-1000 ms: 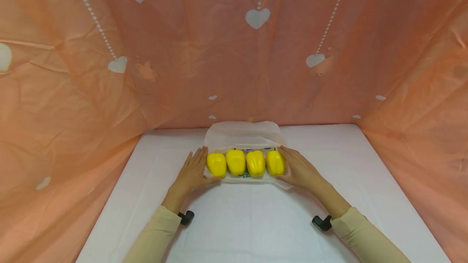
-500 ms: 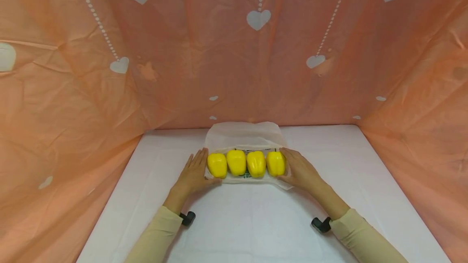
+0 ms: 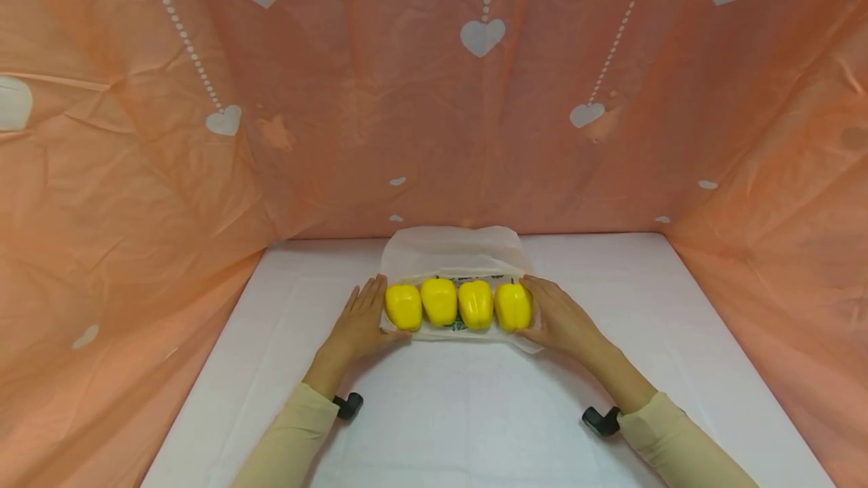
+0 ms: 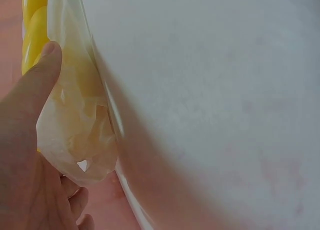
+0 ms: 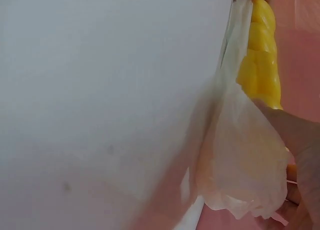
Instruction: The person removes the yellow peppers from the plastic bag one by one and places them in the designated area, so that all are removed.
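Observation:
A row of several yellow bell peppers (image 3: 439, 302) lies on a translucent white plastic bag (image 3: 454, 247) with dark and green print. My left hand (image 3: 356, 322) lies along the left end, straight fingers beside the leftmost pepper (image 3: 403, 307) and thumb along its near side. In the left wrist view, that thumb (image 4: 50, 54) lies at the bag's edge against the yellow. My right hand (image 3: 559, 315) holds the rightmost pepper (image 3: 513, 307) between fingertips at its far side and thumb at its near side. The bag's crumpled end (image 5: 245, 165) hangs beside the right palm.
A white-covered table (image 3: 434, 413) lies under everything. Peach-coloured sheeting (image 3: 434, 134) with white hearts encloses the back and both sides. Each wrist wears a black camera mount, the left one (image 3: 349, 406) and the right one (image 3: 601, 422).
The rightmost pepper has tipped slightly toward me, so its stem now shows at the far end. My right hand has shifted slightly; my left hand and the other peppers stay in place.

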The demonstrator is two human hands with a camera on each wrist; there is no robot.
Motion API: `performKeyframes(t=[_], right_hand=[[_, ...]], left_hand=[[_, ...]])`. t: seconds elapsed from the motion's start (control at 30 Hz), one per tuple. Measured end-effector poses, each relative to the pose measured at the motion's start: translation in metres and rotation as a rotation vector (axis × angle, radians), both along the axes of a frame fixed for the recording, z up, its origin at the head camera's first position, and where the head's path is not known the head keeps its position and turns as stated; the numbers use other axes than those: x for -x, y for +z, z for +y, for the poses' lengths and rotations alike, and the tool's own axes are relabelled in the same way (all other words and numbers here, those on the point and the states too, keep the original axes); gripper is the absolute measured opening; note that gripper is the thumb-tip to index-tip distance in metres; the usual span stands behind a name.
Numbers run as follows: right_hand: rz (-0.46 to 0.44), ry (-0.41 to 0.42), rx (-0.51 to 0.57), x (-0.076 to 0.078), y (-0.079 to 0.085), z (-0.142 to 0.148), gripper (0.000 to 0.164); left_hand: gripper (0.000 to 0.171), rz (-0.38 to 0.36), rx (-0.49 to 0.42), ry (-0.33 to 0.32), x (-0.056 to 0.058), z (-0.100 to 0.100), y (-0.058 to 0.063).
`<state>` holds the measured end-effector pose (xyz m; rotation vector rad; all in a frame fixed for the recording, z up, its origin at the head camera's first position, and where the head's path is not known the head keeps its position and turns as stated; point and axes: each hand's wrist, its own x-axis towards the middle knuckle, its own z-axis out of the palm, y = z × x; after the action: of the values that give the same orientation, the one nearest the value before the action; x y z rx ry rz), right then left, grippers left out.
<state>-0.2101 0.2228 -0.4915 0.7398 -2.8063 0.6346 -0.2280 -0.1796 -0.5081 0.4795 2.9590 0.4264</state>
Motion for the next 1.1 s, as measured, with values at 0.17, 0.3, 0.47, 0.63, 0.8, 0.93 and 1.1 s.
performKeyframes(t=[0.17,0.3,0.47,0.63,0.8,0.93,1.1], right_hand=[[-0.016,0.009,0.025,-0.004,0.004,0.002,0.093],[-0.038,0.015,0.05,-0.007,0.009,0.005,0.093],[-0.055,0.035,0.104,-0.01,0.012,0.009,0.092],[-0.076,0.055,0.164,-0.01,0.015,0.014,0.09],[-0.078,0.056,0.167,-0.013,0.024,0.021,0.089],[-0.062,0.055,0.156,-0.013,0.029,0.027,0.09],[-0.044,0.052,0.155,-0.012,0.035,0.035,0.093]], left_hand=[[0.122,-0.001,0.001,0.002,0.0,0.0,0.0],[0.123,-0.008,0.006,0.0,0.0,0.0,0.002],[0.122,-0.007,0.0,-0.005,0.0,0.001,0.003],[0.121,-0.002,0.003,-0.004,-0.002,0.002,0.004],[0.12,0.017,0.022,-0.009,-0.002,0.002,0.004],[0.119,0.019,0.018,-0.009,-0.003,0.002,0.005],[0.119,0.013,0.014,-0.01,-0.004,0.002,0.006]])
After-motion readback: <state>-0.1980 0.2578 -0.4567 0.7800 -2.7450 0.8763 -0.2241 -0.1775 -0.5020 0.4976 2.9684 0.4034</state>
